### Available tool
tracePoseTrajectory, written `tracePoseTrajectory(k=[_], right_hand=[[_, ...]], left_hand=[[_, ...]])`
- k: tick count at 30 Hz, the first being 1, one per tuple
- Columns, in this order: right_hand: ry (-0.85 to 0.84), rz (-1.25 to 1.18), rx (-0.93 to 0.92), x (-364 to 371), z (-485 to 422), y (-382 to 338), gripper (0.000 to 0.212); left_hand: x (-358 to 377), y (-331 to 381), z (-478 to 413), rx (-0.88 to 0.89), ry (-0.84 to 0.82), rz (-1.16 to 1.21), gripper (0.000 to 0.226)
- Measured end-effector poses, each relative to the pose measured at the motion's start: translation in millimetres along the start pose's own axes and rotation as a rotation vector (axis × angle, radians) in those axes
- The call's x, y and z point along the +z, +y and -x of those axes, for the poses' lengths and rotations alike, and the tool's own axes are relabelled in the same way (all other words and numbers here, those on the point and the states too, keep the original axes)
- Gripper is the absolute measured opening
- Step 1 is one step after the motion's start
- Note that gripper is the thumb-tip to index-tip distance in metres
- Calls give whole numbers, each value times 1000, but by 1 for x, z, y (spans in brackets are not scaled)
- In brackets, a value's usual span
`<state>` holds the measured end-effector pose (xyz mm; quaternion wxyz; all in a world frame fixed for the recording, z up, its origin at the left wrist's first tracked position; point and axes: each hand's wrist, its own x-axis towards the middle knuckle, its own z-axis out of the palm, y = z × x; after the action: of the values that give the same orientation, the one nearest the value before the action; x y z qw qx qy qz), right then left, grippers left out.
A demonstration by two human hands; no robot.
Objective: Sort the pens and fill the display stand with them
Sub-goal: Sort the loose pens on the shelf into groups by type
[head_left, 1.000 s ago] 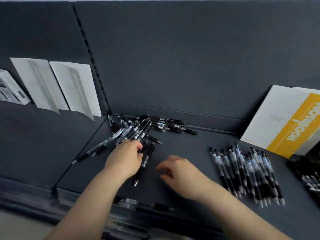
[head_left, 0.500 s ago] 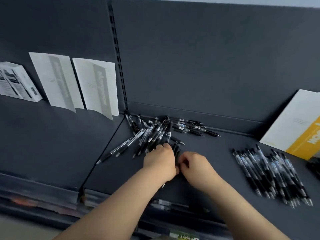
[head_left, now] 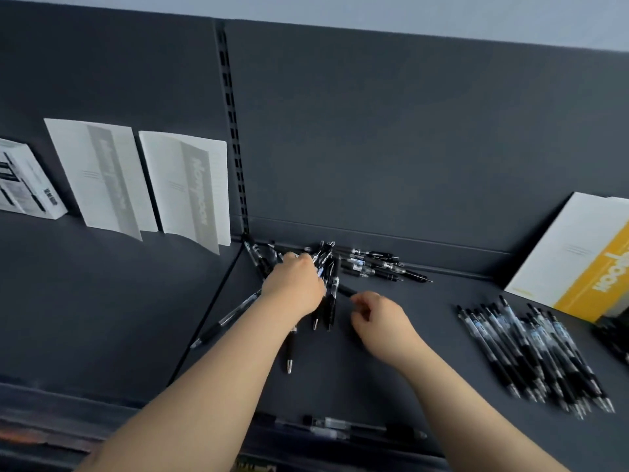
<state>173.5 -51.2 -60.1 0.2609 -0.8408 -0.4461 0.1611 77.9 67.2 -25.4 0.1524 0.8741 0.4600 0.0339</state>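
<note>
A loose pile of black pens (head_left: 374,267) lies at the back of the dark shelf (head_left: 391,379), near the upright rail. My left hand (head_left: 296,284) reaches into the pile and grips a bundle of several pens (head_left: 330,294), which stick out above and below its fingers. My right hand (head_left: 381,321) hovers just right of the bundle with loosely curled fingers, its fingertips at the end of one pen. A sorted row of black pens (head_left: 531,349) lies side by side at the right. One single pen (head_left: 289,352) lies under my left forearm.
Two white notebooks (head_left: 190,189) and a printed box (head_left: 23,182) lean on the back panel at the left. A white and yellow notebook (head_left: 585,260) leans at the right, with more dark pens (head_left: 612,335) beside it. Some pens (head_left: 347,427) lie along the shelf's front rail.
My hands met at the bundle half a second ago; now my right hand has drawn back to the right. My left hand has pushed further into the pile with the pens.
</note>
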Motion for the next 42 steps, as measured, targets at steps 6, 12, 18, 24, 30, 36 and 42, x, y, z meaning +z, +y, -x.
tracePoseTrajectory(k=[6, 12, 18, 24, 30, 36, 42], right_hand=[[-49, -57, -14, 16, -25, -14, 42], [-122, -520, 155, 18, -26, -16, 31], [-166, -1052, 192, 2, -13, -15, 21], [-75, -1111, 101, -41, 20, 15, 30], [384, -497, -184, -68, 45, 57, 36], [432, -169, -388, -79, 59, 88, 32], [264, -357, -217, -103, 80, 119, 31]], left_hand=[[21, 6, -22, -15, -54, -86, 44], [17, -2, -22, -57, -90, 245, 25], [8, 6, 7, -57, -182, 963, 7], [6, 28, 43, -202, -461, 1619, 11], [28, 69, 58, -313, -569, 1795, 17], [45, 118, 67, -303, -697, 1745, 21], [54, 154, 74, -255, -746, 1710, 23]])
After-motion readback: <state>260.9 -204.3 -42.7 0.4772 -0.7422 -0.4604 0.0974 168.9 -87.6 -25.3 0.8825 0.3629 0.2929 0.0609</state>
